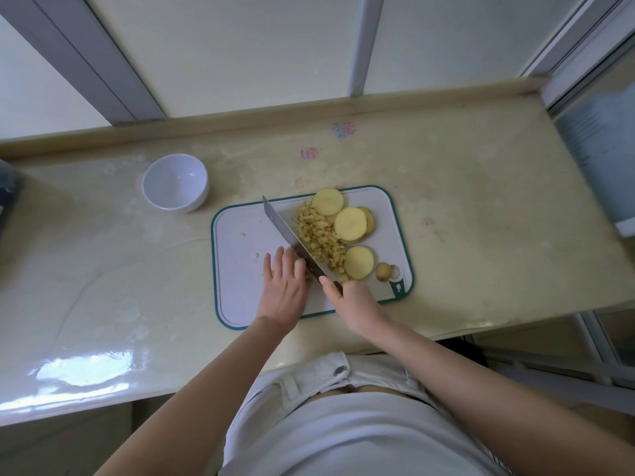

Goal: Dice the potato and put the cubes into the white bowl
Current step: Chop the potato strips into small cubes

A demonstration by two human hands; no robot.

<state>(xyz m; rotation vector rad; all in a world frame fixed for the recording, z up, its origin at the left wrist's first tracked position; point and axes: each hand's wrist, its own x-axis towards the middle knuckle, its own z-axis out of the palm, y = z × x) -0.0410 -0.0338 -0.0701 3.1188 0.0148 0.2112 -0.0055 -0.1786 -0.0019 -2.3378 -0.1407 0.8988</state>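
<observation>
A white cutting board (240,255) with a teal rim lies on the counter. On it sit several round potato slices (350,224), a small potato end (383,271) and a heap of small potato cubes (319,237). My right hand (354,300) grips the handle of a wide kitchen knife (292,240), whose blade stands on the board along the left side of the cube heap. My left hand (283,286) lies flat with straight fingers on potato pieces just left of the blade. The white bowl (176,183) stands empty to the board's upper left.
The beige counter (103,269) has a raised back edge below a window. A pale appliance (604,159) stands at the right end and a dark object (7,190) at the left edge. The counter's front edge runs close to my body.
</observation>
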